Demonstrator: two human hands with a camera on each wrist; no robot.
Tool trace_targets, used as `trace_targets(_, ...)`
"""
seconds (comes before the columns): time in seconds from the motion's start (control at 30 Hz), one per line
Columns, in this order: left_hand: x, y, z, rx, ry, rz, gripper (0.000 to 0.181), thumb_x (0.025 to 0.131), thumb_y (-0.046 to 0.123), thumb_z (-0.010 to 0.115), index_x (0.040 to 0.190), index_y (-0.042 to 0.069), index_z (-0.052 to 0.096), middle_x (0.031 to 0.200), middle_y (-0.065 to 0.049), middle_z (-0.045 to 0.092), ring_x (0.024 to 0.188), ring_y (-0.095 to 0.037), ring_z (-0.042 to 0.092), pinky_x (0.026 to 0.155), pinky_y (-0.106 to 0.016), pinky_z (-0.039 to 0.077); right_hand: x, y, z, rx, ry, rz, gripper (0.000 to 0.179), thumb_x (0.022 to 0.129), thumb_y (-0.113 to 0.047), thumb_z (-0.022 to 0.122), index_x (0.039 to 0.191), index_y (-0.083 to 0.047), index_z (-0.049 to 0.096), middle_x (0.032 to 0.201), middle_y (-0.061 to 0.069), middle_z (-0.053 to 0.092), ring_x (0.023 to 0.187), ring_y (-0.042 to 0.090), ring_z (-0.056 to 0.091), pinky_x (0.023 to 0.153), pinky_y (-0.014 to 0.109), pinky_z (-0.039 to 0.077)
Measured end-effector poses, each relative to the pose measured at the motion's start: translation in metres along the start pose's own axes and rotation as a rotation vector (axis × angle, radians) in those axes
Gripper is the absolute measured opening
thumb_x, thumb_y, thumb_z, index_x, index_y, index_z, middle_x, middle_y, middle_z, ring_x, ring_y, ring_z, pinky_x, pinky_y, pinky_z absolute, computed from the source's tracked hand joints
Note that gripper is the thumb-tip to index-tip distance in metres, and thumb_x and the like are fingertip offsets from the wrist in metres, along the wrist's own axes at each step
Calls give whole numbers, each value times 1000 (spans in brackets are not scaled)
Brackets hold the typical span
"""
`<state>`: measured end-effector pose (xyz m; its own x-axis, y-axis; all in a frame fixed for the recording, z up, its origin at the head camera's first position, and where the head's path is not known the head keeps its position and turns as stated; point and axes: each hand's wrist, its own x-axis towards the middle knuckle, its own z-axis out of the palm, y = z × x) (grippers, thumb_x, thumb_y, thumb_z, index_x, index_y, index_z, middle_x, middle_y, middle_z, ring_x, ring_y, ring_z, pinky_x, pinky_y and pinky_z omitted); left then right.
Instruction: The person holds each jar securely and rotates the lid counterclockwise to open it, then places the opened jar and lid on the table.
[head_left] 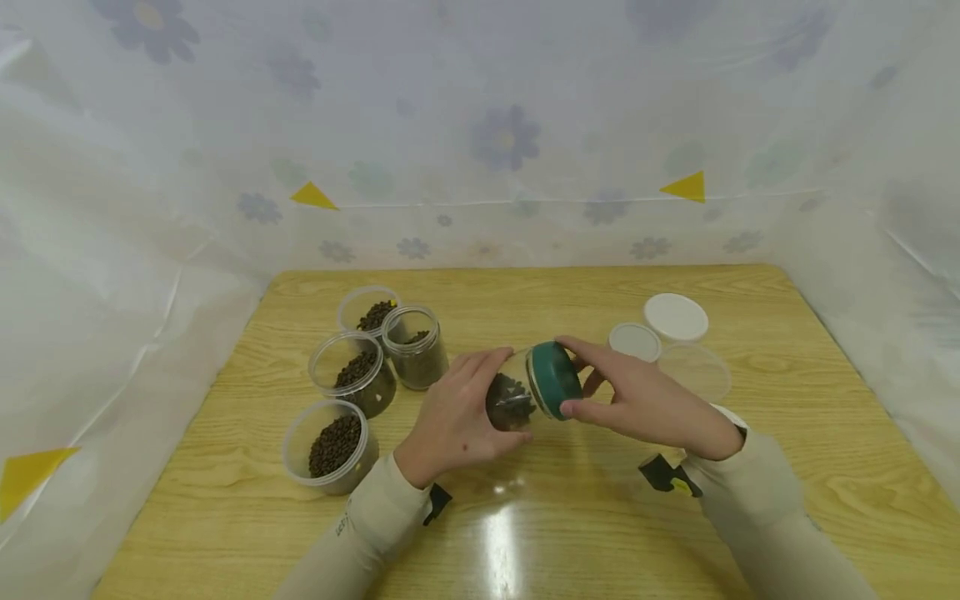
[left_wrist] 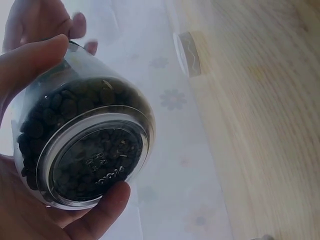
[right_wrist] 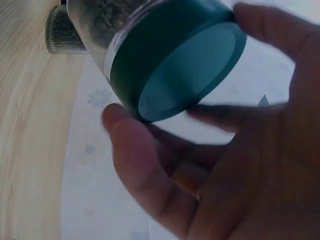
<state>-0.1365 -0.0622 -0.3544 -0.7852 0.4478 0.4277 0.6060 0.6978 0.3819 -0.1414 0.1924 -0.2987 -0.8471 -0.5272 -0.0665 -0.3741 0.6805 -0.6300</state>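
A clear jar (head_left: 512,403), partly filled with dark beans, is tilted on its side above the table. My left hand (head_left: 459,410) grips its body near the base; the embossed bottom shows in the left wrist view, with fingertips curled at its edge. On the jar's mouth sits a green lid (head_left: 555,380). My right hand (head_left: 641,396) holds the lid's rim between thumb and fingers, and the right wrist view shows the lid's flat top (right_wrist: 195,72) facing the palm.
To the left stand several open containers of beans: a tall jar (head_left: 417,364) and tubs, the nearest tub (head_left: 334,450) by my left forearm. At right lie a white lid (head_left: 676,317), a smaller lid (head_left: 634,342) and a clear lid (head_left: 697,372). Patterned sheeting (head_left: 450,167) surrounds the wooden table (head_left: 570,517).
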Motion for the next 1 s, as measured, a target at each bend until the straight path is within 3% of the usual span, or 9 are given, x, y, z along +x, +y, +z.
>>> trace_targets(0.13,-1,-1,0,-8,1,2,99,60,48,91,143,14,48,132,-6,62,120,-25,59,89,-40,56,-2,4,0,-21,-3,-132,80,93,-43,67,158,-20,26,141,5,53,108,17,59,75,28,54)
trace_targets(0.33,-2,-2,0,-12,7,2,98,60,48,91,142,13,48,131,-6,63,118,-24,59,88,-39,56,-2,6,1,-21,-15,-152,81,94,-42,65,159,-22,22,145,8,50,110,17,59,77,29,55)
trace_targets(0.6,-3,-2,-1,-12,-5,-6,99,62,49,90,144,15,47,132,-5,62,120,-23,59,88,-39,56,-4,5,1,-8,-30,-111,91,91,-48,67,160,-29,11,157,4,36,126,23,57,87,37,54)
trace_targets(0.77,-2,-2,-2,-3,-4,-2,98,62,51,88,144,15,47,132,-5,62,120,-23,59,88,-39,56,-5,4,1,-19,-24,-92,89,94,-48,63,161,-26,8,161,5,30,130,25,55,89,39,54)
trace_targets(0.87,-2,-1,-2,2,-1,1,98,62,52,88,143,15,47,132,-5,62,120,-23,59,87,-39,56,-6,3,1,-24,-30,-64,84,97,-48,58,161,-23,9,158,9,35,125,27,58,85,37,54)
trace_targets(1.0,-2,-1,-2,3,2,4,97,62,51,89,143,14,48,131,-5,63,119,-23,60,86,-38,57,-5,0,0,-22,-45,24,74,102,-50,47,161,-21,14,144,13,52,114,25,64,82,38,55)
